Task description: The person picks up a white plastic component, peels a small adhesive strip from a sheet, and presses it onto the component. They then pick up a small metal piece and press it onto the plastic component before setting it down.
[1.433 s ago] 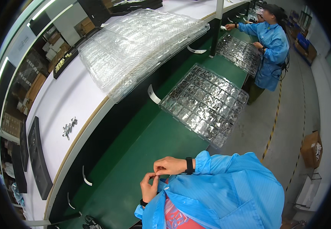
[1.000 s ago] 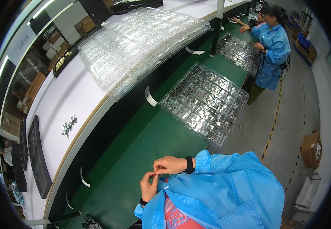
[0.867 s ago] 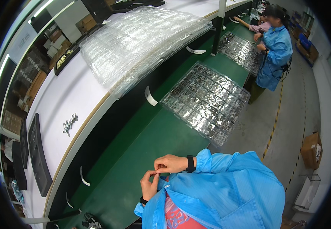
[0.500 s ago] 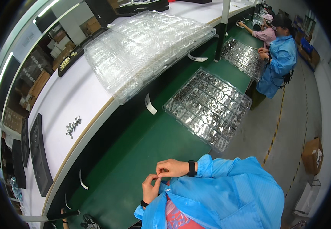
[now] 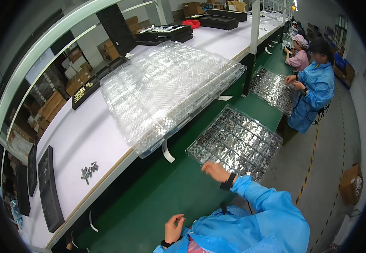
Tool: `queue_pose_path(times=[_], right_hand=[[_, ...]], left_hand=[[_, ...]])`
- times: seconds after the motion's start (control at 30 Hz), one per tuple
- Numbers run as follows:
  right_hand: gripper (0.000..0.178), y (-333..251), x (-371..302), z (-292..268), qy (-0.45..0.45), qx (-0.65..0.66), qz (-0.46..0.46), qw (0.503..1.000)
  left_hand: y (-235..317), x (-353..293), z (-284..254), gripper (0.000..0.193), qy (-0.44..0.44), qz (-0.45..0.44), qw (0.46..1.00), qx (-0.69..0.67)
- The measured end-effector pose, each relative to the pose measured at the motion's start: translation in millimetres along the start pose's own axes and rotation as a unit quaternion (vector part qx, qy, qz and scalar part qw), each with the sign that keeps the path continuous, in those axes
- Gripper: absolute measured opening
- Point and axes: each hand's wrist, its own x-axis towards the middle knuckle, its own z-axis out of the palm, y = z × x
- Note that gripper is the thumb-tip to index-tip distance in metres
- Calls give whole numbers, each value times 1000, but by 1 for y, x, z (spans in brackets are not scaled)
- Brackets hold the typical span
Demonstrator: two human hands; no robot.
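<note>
My right hand (image 5: 216, 172) is stretched out at the near left corner of a transparent compartment tray (image 5: 195, 156) holding many small shiny pieces. Its fingers are bunched together; whatever they may pinch is too small to make out. Close to my body, low over the green bench (image 5: 149, 202), my left hand (image 5: 174, 229) has curled fingers, with thumb and forefinger near each other. I cannot make out anything between them. Both wrists wear dark bands, and my sleeves are blue.
Stacked transparent trays (image 5: 170, 84) overhang the white raised shelf (image 5: 107, 126) at the left. Small metal pieces (image 5: 89, 172) and a long black tray (image 5: 50, 189) lie there too. A co-worker in blue (image 5: 317, 80) handles another filled tray (image 5: 271, 88) beyond mine.
My hands were together at my chest; they have parted. The right one has reached away to the tray, and the left one has dropped lower. The view has tilted up.
</note>
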Motion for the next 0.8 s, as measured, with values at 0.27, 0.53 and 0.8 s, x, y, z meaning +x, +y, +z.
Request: queue_pose_path(times=[0.27, 0.53, 0.8], right_hand=[[29, 107, 153, -143, 231, -202, 112, 945], [18, 174, 273, -201, 323, -298, 128, 889], [20, 270, 350, -208, 329, -290, 158, 885]], left_hand=[[10, 49, 28, 19, -47, -35, 998, 25], [-8, 94, 63, 23, -104, -64, 989, 79], [-32, 138, 75, 26, -171, -129, 963, 164]])
